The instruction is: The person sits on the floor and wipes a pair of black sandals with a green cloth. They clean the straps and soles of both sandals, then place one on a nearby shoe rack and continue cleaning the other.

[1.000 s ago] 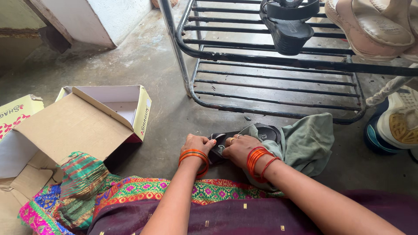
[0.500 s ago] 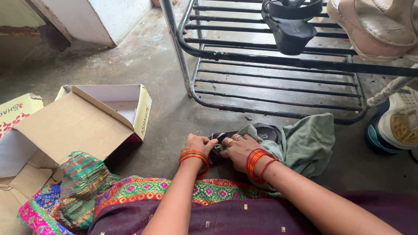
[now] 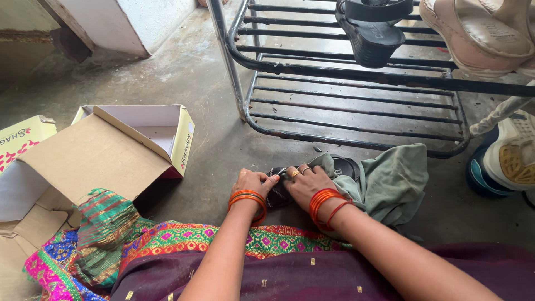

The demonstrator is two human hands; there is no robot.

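sandal: a flat black sandal (image 3: 278,192) with stitched straps and a smooth dark insole lies on the rough grey concrete floor (image 3: 212,139), just in front of the metal rack and touching both hands.
cloth: a soft, crumpled grey-green cloth (image 3: 390,181) drapes over the sandal's far end and spreads to the right on the floor.
left hand: the left hand (image 3: 252,183) rests knuckles up on the sandal's near end, fingers curled down and clamping its edge; orange bangles ring the wrist.
right hand: the right hand (image 3: 305,184) lies palm down across the sandal's straps, fingers bent and pinching a fold of the cloth against them; rings show on two fingers, red and orange bangles at the wrist.
arms: both forearms reach forward from the lap and converge at the sandal.
rack: a black metal shoe rack (image 3: 356,100) of round bars; a black wedge sandal (image 3: 370,28) and a beige wedge sandal (image 3: 479,36) sit on its upper tier.
sneaker: a white and blue sneaker (image 3: 504,161) on the floor at far right.
box: an open rectangular cardboard shoe box (image 3: 111,147), plain brown flap, white inside, yellow outer wall with red lettering, left of the hands.
lid: a yellow lid (image 3: 22,139) with pink print at the left edge.
fabric: bright woven patterned fabric (image 3: 167,242) over dark maroon cloth on the lap.
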